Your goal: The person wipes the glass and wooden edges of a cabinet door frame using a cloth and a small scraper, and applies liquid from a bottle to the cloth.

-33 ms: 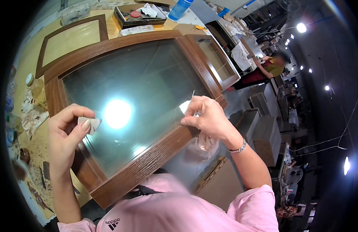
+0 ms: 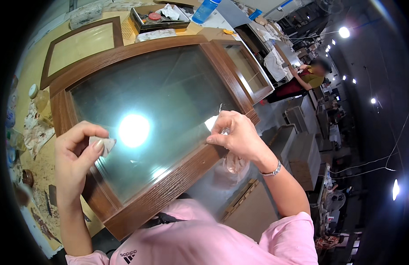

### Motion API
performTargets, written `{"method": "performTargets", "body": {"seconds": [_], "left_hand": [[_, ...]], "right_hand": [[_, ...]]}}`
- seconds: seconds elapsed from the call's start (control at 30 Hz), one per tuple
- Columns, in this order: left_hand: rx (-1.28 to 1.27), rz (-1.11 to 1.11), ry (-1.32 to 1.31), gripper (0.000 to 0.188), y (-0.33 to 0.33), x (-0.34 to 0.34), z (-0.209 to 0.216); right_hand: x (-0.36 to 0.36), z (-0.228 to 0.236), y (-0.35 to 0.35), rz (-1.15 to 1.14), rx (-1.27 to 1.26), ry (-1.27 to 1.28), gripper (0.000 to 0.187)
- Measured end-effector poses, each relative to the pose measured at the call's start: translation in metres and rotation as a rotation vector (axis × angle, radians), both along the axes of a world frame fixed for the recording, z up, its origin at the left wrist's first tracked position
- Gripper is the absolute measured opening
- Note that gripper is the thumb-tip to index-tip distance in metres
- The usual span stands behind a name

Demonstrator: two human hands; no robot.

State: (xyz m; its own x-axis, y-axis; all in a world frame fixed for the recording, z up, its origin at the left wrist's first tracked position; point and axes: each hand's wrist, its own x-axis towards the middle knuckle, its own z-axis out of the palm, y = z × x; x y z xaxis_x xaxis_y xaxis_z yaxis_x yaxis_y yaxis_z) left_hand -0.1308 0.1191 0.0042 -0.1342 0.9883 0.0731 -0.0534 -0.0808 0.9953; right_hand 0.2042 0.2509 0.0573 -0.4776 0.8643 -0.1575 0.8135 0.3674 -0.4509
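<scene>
A brown wooden framed glass panel [image 2: 138, 201] lies before me, its pane [image 2: 169, 88] reflecting a bright lamp. Over its left side my left hand [image 2: 76, 148] pinches a small off-white folded piece [image 2: 105, 145] between thumb and fingers; its material is unclear. My right hand [image 2: 234, 132], wearing a metal bracelet, is closed in a pinch at the pane's right corner. Crumpled clear plastic film [image 2: 235, 164] hangs beneath this hand and shows between its fingers. A white patch [image 2: 210, 123] shows on the glass beside the fingertips.
A smaller wooden frame [image 2: 47, 66] lies beyond on the yellow table [image 2: 41, 176]. At the back are a tray [image 2: 162, 24] of small items and a blue bottle [image 2: 206, 11]. Bottles [image 2: 41, 99] and a stained cloth [image 2: 35, 132] sit at left. Another person [image 2: 304, 81] stands at far right.
</scene>
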Motion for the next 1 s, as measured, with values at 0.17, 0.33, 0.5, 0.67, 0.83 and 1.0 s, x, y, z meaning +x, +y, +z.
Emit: {"method": "performTargets", "body": {"seconds": [0.17,0.33,0.5,0.67,0.83,1.0], "left_hand": [[-0.035,0.063,0.120,0.028,-0.017,0.014,0.009],[-0.095,0.127,0.159,0.029,-0.025,0.019,0.011],[-0.100,0.126,0.211,0.029,-0.026,0.017,0.010],[-0.095,0.121,0.233,0.033,-0.025,0.016,0.007],[-0.088,0.151,0.256,0.035,-0.030,0.013,0.013],[-0.083,0.130,0.227,0.031,-0.025,0.010,0.010]], "right_hand": [[0.029,-0.008,-0.021,-0.116,0.322,-0.065,0.019],[0.066,-0.025,-0.043,-0.332,0.261,0.103,0.031],[0.061,-0.028,-0.042,-0.365,0.271,0.106,0.036],[0.065,-0.032,-0.040,-0.348,0.284,0.124,0.038],[0.059,-0.031,-0.036,-0.333,0.303,0.154,0.038],[0.051,-0.032,-0.035,-0.335,0.288,0.172,0.039]]}}
